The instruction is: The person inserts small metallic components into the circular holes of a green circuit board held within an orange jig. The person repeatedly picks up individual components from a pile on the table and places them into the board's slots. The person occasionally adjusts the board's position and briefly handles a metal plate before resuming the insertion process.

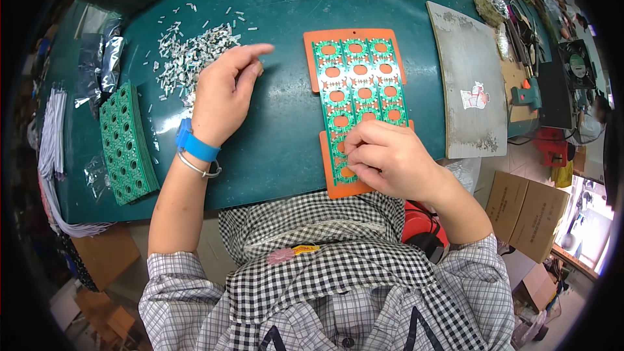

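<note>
The right hand (396, 159) is over the near end of a green circuit board panel (354, 105), its thumb and forefinger drawn together; I cannot tell whether they pinch a part. The panel lies on an orange fixture (325, 35), right of centre on the surface (273, 130). To the left, the left hand (225, 88) hangs just beside loose small pale components (179, 65), forefinger stretched and apart from the thumb; whether it holds anything is unclear. A stack of green boards (123, 146) rests farther left. The step looks like fitting or adjusting parts on the panel; the next move probably calls for careful fingertip alignment there.
</note>
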A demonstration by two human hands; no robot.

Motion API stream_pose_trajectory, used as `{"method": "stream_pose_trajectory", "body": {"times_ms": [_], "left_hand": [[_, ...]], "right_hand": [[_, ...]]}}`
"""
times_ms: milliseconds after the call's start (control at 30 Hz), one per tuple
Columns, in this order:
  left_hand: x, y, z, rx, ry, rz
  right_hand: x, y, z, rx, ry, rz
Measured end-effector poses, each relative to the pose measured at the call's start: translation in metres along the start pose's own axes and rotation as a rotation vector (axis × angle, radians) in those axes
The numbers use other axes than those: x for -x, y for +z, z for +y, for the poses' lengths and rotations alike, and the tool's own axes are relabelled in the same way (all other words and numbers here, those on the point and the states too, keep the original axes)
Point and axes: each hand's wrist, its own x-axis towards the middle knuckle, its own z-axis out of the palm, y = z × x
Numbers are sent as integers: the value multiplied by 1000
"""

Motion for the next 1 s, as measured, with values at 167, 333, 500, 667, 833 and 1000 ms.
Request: {"method": "stream_pose_trajectory", "body": {"times_ms": [167, 333, 500, 667, 833, 1000], "left_hand": [[10, -4, 26, 394, -171, -242], [19, 3, 53, 993, -390, -278], [27, 20, 58, 1306, -586, -333], [31, 32, 60, 1407, -628, -373], [23, 25, 69, 1121, -553, -340], [-12, -25, 16, -467, 271, 78]], "right_hand": [[-5, -13, 2, -98, 42, -41], [-24, -21, -1, -241, 104, 253], [-51, -18, -9, -11, -134, 535], [-58, -24, -2, 189, -330, 539], [-55, -44, 3, -205, 12, 353], [-61, -71, 63, -236, 437, 218]]}}
